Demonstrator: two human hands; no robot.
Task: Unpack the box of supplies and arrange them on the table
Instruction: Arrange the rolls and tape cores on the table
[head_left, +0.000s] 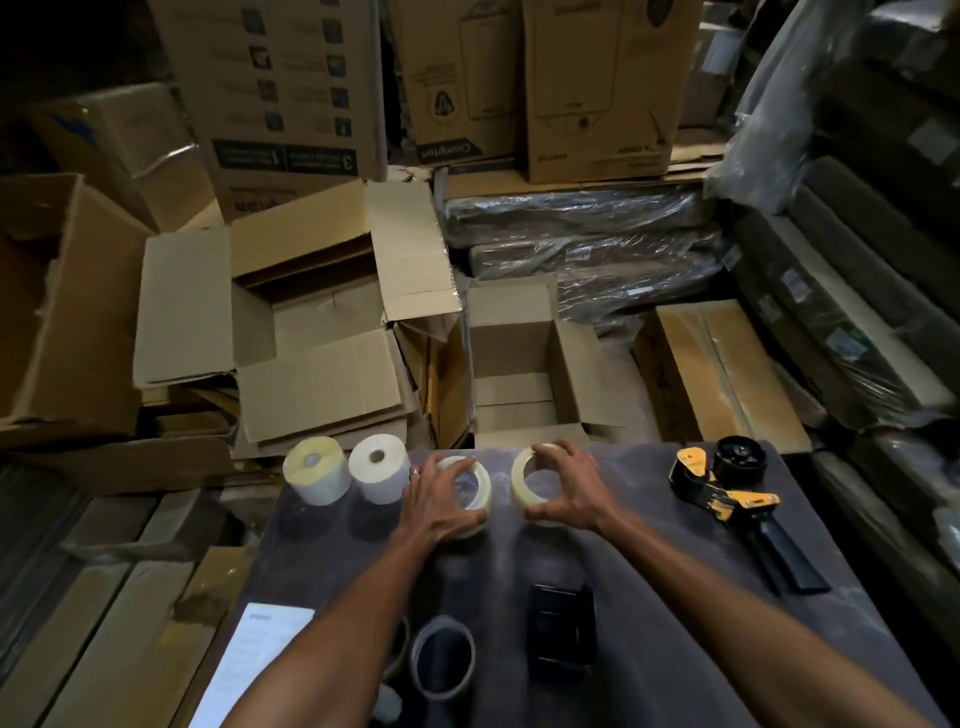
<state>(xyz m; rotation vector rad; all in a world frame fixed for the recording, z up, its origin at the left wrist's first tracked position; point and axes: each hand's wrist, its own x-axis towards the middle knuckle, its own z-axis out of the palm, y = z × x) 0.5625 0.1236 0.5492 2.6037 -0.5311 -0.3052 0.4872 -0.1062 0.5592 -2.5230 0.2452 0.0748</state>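
Two clear tape rolls lie flat near the far edge of the dark table (649, 597). My left hand (441, 501) grips the left tape roll (475, 486) from above, fingers curled round its rim. My right hand (566, 493) grips the right tape roll (522, 480) the same way. Left of them stand two white label rolls (317, 470) (378, 467). A yellow and black tape dispenser (727, 493) lies at the far right. Nearer me sit a dark tape roll (441, 657), a black device (561, 631) and a printed paper sheet (249, 670).
Beyond the table's far edge stand two open cardboard boxes (311, 332) (524, 364), both showing bare bottoms. Stacked cartons and plastic-wrapped packs fill the back and right. Flat cardboard lies on the floor at the left.
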